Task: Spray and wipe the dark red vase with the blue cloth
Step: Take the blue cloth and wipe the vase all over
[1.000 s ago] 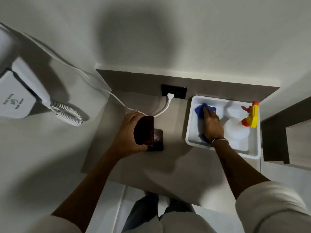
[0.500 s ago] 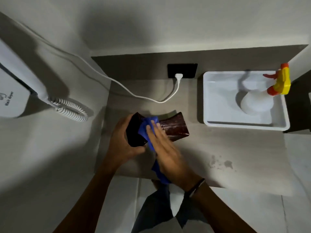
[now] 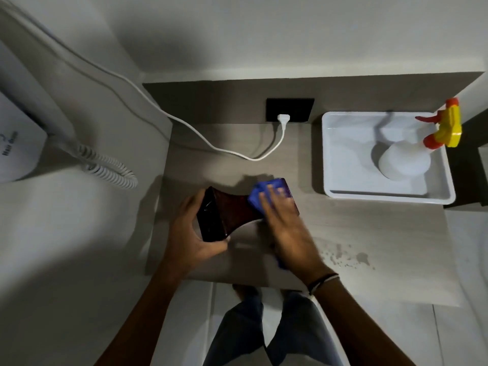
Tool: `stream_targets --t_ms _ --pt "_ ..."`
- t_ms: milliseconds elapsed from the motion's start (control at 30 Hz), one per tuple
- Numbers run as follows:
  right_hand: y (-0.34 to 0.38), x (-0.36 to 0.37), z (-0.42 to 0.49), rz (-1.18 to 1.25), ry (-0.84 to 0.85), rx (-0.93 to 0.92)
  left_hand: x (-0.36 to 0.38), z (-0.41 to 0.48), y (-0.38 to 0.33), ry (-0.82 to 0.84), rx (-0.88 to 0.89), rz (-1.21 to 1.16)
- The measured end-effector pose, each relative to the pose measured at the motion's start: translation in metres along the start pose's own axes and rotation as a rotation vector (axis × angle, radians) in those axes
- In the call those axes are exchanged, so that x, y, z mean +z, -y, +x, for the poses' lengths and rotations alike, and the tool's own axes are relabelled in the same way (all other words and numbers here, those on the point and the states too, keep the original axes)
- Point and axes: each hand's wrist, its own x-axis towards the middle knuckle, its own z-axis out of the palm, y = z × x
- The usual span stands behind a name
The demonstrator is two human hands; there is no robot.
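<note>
Head: right hand [image 3: 287, 228] flat on cloth [image 3: 254, 197]

Two arms and the lower body are in view. Both forearms are bare along their whole visible length, the left running in from seven o'clock and the right from five o'clock. The left hand [image 3: 195, 233] and right hand [image 3: 287, 228] are ungloved. The right wrist carries two thin wristbands [image 3: 323, 282] side by side, one dark and one pale, at five o'clock from the centre of the view. At six o'clock both legs are clad in blue-grey trousers [image 3: 264, 336], denim-like and creased along the inner seams. Beyond the trouser hems the feet [image 3: 244, 290] lie in shadow, and footwear cannot be determined.
</note>
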Motion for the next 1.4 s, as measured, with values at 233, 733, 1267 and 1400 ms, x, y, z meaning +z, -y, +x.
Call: stream_targets --t_ms 233,733,1267,1400 --pt "0.054 0.011 0.007 0.261 -0.077 -0.140 0.005 0.009 -0.015 0.023 0.060 0.000" --pt "-0.049 -0.034 0.022 1.079 -0.117 0.631 0.004 0.010 -0.027 -0.102 -0.348 -0.360" --pt "-0.038 -0.040 0.023 0.683 -0.140 0.465 -0.015 0.019 -0.013 0.098 -0.135 0.021" --pt "0.022 -0.023 0.012 0.365 -0.241 0.027 -0.010 0.020 -0.015 0.037 -0.059 0.096"
